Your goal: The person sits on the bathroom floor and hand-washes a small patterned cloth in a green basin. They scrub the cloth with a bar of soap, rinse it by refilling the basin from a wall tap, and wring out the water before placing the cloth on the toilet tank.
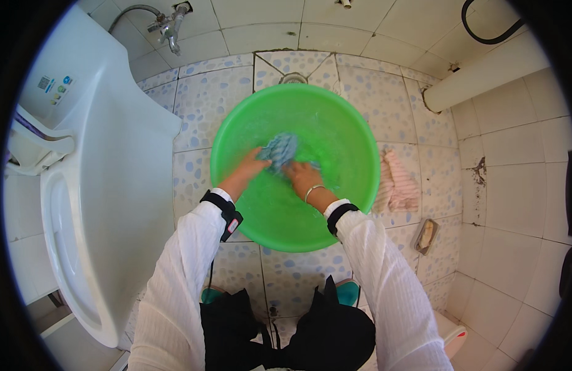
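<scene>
A large round green plastic basin (295,236) stands on the tiled floor in front of me with water in it. Inside, a wet blue cloth (282,147) is bunched up between my hands. My left hand (251,166) grips its left side, thumb and fingers closed around the fabric. My right hand (304,176), a bangle at its wrist, presses on the lower right part of the same cloth, fingers curled over it. A small bit of blue fabric shows past the right knuckles. Both hands are slightly blurred.
A pink striped cloth (397,183) lies on the floor against the basin's right side. Beyond it sits a soap dish (425,236) with a bar in it. A white washing machine (128,185), or similar appliance, borders the left. A tap (171,37) and a pipe (485,74) are at the walls.
</scene>
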Available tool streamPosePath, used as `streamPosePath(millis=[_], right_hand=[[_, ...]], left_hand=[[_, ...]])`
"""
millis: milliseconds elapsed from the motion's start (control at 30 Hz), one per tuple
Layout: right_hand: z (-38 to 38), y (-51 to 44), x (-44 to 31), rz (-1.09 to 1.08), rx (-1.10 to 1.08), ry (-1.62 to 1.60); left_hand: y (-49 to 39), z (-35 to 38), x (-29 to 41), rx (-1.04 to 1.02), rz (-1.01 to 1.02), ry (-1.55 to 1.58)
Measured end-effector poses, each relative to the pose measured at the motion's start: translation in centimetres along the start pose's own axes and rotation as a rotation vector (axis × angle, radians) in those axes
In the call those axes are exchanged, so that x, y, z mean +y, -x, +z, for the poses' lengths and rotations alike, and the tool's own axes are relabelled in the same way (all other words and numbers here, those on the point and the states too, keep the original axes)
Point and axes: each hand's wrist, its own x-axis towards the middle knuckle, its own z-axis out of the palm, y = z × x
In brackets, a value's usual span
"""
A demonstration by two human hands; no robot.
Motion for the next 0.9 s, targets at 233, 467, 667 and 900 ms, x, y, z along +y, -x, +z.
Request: streamPosePath(millis=[233,467,667,900], right_hand=[[1.3,-0.8,2.3,0.202,0.293,-0.707],[-8.6,-0.2,-10.6,0.206,0.324,-0.938],[-3.1,-2.3,0.0,0.452,0.32,-0.266],[1.3,-1.6,-1.4,0.341,0.202,-1.071]], left_hand=[[0.7,5.2,5.0,-0.222,-0.381,0.593],[5.9,1.4,2.3,-0.274,0.172,0.848],[4.2,5.5,2.8,0.056,-0.182,0.923],[0.9,5.1,1.5,-0.232,-0.403,0.923]])
